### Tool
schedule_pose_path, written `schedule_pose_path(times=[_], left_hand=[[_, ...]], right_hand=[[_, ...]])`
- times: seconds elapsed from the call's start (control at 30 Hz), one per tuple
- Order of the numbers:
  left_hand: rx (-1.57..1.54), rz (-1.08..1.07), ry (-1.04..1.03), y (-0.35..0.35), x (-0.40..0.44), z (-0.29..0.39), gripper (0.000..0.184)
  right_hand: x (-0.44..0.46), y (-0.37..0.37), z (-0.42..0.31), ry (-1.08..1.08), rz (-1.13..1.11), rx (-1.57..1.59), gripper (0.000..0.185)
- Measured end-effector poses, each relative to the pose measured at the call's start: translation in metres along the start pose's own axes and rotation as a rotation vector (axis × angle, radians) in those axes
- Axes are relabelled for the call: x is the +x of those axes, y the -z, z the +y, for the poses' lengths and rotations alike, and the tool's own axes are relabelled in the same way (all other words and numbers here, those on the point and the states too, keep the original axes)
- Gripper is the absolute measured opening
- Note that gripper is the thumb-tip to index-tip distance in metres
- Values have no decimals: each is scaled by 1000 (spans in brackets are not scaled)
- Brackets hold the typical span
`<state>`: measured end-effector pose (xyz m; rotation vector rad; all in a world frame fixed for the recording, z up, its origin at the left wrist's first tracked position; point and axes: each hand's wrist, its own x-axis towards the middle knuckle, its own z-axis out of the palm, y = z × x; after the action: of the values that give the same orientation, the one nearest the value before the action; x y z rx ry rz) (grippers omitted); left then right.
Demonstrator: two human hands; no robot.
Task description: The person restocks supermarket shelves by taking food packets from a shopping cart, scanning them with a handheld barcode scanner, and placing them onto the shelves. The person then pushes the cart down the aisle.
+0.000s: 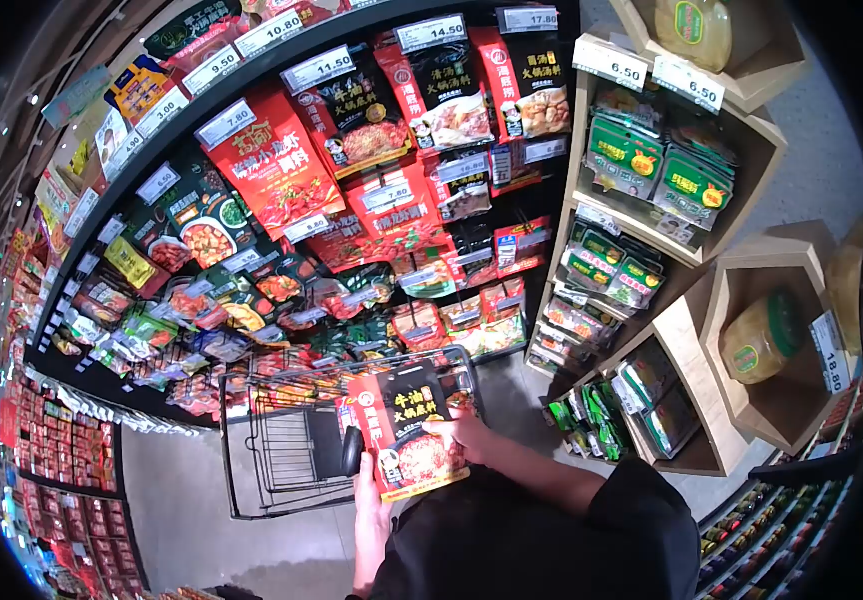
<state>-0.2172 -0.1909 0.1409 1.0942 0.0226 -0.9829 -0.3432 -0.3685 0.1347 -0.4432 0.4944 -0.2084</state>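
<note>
A red and black hotpot base packet [411,405] with white and gold lettering and a picture of food is held upright in front of my body. My right hand [463,436] grips its right edge, with the thumb over the front. My left hand [371,498] is closed at the packet's lower left edge, its fingers partly hidden behind it. Just beyond the packet stands a metal wire shopping cart [276,445], partly covered by it. A black rounded part [352,450] of the cart shows beside my left hand.
A curved black rack [101,240] of hanging seasoning packets with price tags rises ahead. To the right, wooden shelves [751,170] hold green packets and jars [763,338]. More stocked shelves [66,450] line the left. Grey floor [181,500] shows around the cart.
</note>
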Motion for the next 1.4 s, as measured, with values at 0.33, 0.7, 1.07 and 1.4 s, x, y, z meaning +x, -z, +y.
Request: schedule_pose_path(times=[0.33, 0.7, 1.07, 1.4], left_hand=[[31, 177, -209, -9, -27, 26, 41], [114, 168, -119, -47, -29, 26, 39], [177, -82, -231, -85, -8, 36, 54], [89, 95, -174, -77, -9, 23, 42]], right_hand=[[11, -37, -5, -131, -152, 4, 29], [1, 4, -3, -64, -109, 65, 39], [-41, -20, -60, 132, -11, 194, 29], [-20, -16, -56, 74, -62, 171, 29]])
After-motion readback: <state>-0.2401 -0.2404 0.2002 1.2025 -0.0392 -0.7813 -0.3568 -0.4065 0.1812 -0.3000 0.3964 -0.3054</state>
